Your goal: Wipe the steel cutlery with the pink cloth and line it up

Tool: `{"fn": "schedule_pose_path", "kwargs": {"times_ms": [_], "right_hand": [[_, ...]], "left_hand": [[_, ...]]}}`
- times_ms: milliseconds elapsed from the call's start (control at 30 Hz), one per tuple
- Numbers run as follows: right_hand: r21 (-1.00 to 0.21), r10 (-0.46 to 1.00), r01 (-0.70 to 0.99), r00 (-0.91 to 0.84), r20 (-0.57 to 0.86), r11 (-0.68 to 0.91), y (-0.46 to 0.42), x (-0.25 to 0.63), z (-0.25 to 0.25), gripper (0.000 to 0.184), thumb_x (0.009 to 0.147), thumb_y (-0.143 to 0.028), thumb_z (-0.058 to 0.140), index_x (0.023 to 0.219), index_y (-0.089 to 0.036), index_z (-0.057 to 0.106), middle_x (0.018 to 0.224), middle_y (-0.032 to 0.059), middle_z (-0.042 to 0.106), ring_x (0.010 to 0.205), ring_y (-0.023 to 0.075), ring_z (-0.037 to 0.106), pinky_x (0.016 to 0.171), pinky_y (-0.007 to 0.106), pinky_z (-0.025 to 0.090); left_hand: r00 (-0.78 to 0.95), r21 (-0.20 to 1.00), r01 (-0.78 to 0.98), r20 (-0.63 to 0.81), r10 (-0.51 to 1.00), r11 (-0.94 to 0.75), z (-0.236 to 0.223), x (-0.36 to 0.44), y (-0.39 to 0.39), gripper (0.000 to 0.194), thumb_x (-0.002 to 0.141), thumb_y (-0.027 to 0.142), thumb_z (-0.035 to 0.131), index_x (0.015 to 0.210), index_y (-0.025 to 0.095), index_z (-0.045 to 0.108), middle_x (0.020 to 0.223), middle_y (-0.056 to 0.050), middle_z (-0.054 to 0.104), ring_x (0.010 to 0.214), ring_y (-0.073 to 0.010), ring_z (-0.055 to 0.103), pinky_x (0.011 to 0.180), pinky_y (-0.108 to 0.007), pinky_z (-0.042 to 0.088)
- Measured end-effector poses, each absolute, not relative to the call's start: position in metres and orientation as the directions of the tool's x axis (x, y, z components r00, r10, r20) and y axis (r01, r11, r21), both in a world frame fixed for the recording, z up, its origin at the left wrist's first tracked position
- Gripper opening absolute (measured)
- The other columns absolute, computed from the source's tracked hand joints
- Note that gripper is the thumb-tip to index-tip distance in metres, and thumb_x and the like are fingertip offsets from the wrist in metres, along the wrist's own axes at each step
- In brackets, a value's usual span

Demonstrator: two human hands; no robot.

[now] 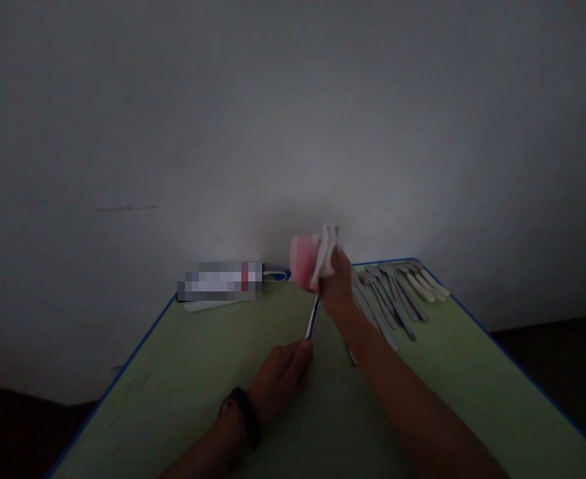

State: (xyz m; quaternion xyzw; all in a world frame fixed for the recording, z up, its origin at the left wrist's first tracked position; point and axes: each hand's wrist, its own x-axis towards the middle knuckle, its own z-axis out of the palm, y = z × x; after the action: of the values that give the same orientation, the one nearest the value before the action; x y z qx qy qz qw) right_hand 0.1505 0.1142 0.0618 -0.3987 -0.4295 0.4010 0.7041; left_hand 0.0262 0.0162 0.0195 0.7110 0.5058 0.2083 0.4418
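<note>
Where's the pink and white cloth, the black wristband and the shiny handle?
Pink and white cloth [305,261]: head view, pink part.
Black wristband [249,419]: head view, band's middle.
Shiny handle [312,319]: head view, bare middle stretch.

A dim indoor room, whether home or eatery cannot be told, is marked by a plain grey-white wall [293,133], a pale-green, blue-edged table [197,372] and silver-grey metal cutlery [405,322] laid out.
</note>
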Motion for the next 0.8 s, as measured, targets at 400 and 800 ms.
{"fn": "schedule_pose_path", "kwargs": {"times_ms": [400,800], "right_hand": [[-0.962,0.960,0.076,0.075,0.269,0.263,0.114,0.138,0.055,0.043,0.084,-0.057,0.042,0.074,-0.019,0.061,0.072,0.0031,0.062,0.073,0.0169,0.057,0.068,0.029,0.042],[-0.889,0.980,-0.457,-0.189,0.056,-0.037,0.117,0.154,0.071,0.021,0.083,-0.033,0.046,0.074,-0.017,0.058,0.064,-0.0015,0.060,0.056,0.0089,0.054,0.056,0.021,0.042]], "left_hand": [[0.381,0.806,0.570,-0.090,0.920,-0.157,0.015,0.025,0.016,0.045,0.091,0.050,0.029,0.065,0.018,0.048,0.060,0.002,0.048,0.055,-0.0132,0.043,0.055,-0.024,0.033],[0.331,0.768,0.618,-0.056,0.942,-0.171,0.015,0.028,0.016,0.042,0.091,0.046,0.026,0.063,0.020,0.045,0.059,0.001,0.048,0.053,-0.0138,0.043,0.055,-0.025,0.034]]}}
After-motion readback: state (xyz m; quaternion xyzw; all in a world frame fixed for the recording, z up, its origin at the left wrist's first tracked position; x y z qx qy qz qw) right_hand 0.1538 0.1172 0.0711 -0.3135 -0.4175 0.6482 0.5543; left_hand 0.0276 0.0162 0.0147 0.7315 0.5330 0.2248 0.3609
